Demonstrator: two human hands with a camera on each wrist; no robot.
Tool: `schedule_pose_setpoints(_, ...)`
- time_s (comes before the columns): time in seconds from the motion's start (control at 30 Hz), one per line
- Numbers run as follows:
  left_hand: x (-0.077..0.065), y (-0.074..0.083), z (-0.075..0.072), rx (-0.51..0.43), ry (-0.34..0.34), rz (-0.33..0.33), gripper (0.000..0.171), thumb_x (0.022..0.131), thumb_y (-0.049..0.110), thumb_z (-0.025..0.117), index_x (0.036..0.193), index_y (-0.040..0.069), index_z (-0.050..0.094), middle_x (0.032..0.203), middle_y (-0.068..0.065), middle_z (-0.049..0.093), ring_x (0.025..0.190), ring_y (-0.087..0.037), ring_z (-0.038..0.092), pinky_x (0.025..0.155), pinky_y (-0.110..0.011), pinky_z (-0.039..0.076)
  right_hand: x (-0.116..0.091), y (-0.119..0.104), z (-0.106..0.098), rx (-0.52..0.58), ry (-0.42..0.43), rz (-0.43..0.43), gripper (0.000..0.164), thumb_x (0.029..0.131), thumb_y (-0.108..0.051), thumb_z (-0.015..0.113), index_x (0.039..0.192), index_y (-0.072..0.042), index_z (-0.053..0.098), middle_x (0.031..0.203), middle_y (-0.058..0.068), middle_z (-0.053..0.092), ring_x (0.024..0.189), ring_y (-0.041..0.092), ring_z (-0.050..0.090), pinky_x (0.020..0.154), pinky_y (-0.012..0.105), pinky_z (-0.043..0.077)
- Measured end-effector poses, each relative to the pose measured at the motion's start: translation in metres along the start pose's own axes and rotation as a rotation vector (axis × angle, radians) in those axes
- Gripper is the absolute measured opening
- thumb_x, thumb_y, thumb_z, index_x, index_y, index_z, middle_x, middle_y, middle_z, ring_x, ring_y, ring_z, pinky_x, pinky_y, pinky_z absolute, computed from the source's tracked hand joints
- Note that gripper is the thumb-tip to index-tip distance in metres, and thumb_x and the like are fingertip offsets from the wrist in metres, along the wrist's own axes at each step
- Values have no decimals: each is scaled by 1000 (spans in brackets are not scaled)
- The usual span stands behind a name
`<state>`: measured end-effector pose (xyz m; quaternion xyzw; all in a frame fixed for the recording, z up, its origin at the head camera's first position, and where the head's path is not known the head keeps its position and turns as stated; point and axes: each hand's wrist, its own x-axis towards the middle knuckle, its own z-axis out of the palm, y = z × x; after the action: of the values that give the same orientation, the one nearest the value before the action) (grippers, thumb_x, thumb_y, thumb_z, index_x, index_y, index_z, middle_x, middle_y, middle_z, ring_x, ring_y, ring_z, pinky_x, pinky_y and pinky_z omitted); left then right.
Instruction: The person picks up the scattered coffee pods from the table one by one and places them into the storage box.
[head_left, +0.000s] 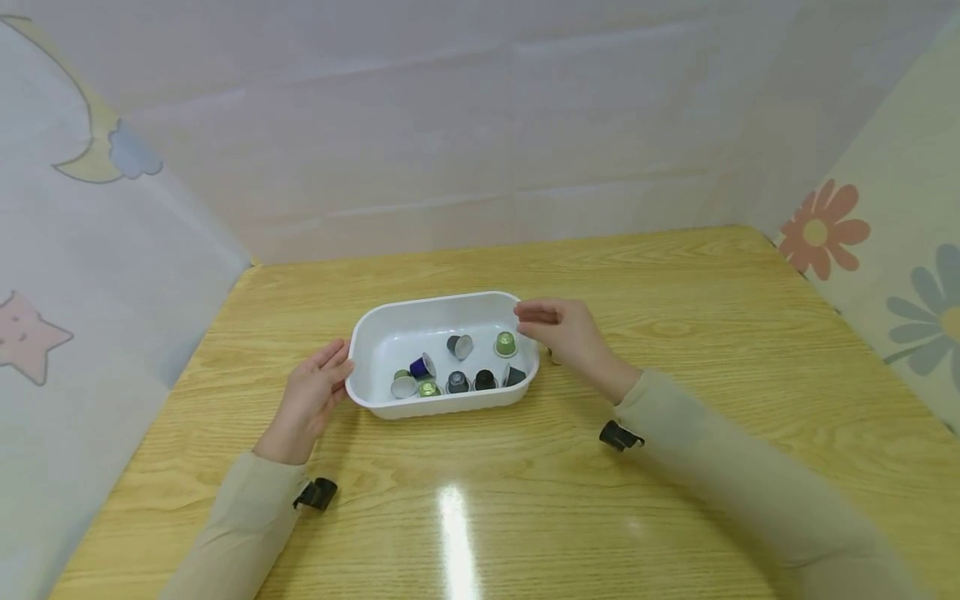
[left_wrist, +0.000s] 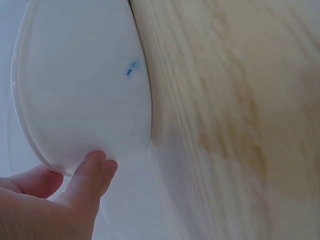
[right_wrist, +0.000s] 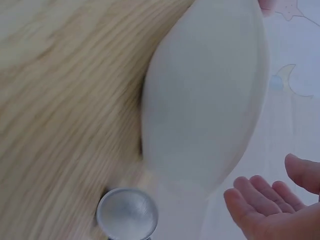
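A white plastic tub [head_left: 442,408] sits on the wooden table with several coffee capsules inside. Among them are a green capsule [head_left: 506,343], a dark blue capsule [head_left: 422,366], a black capsule [head_left: 485,380] and grey ones [head_left: 457,382]. My left hand [head_left: 313,396] grips the tub's left end, thumb at the rim and fingers against the outer wall [left_wrist: 85,90]. My right hand [head_left: 562,333] hovers at the right rim with loosely bent fingers, nothing held. Beside the tub, below that hand, one more capsule [right_wrist: 127,214] is on the table, mostly hidden in the head view.
The wooden table [head_left: 390,517] runs back to a pale fabric wall [head_left: 420,150]. Side walls carry printed moon, star and flower pictures. Black clips [head_left: 621,436] are attached near both sleeve cuffs.
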<state>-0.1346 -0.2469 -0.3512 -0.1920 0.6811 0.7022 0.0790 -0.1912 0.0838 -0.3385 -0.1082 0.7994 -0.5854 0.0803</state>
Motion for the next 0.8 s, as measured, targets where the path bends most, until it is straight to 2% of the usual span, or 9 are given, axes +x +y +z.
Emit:
schedule_pose_setpoints(0.23, -2, 1, 0, -9, -2, 4, 59, 104, 6, 44, 156, 7, 16, 158, -7, 26, 140, -20, 33, 87, -18, 46, -4, 9, -12, 16, 21, -40, 35, 93, -1, 64, 126, 9, 59, 124, 25, 61, 116, 32, 59, 93, 31, 48)
schedule_pose_setpoints(0.47, -1, -4, -1, -24, -1, 41, 63, 101, 9, 52, 154, 2, 18, 156, -9, 30, 132, -15, 43, 82, -18, 48, -7, 16, -22, -20, 13, -52, 35, 94, -4, 64, 126, 6, 60, 126, 21, 61, 114, 32, 60, 90, 28, 50)
schedule_pose_setpoints(0.8, -4, 1, 4, -12, -1, 1, 59, 104, 5, 43, 155, 7, 16, 158, -7, 25, 140, -21, 32, 84, -17, 47, -12, 30, -37, -39, 5, -77, 35, 95, -5, 64, 127, 6, 59, 128, 22, 60, 116, 31, 59, 89, 21, 48)
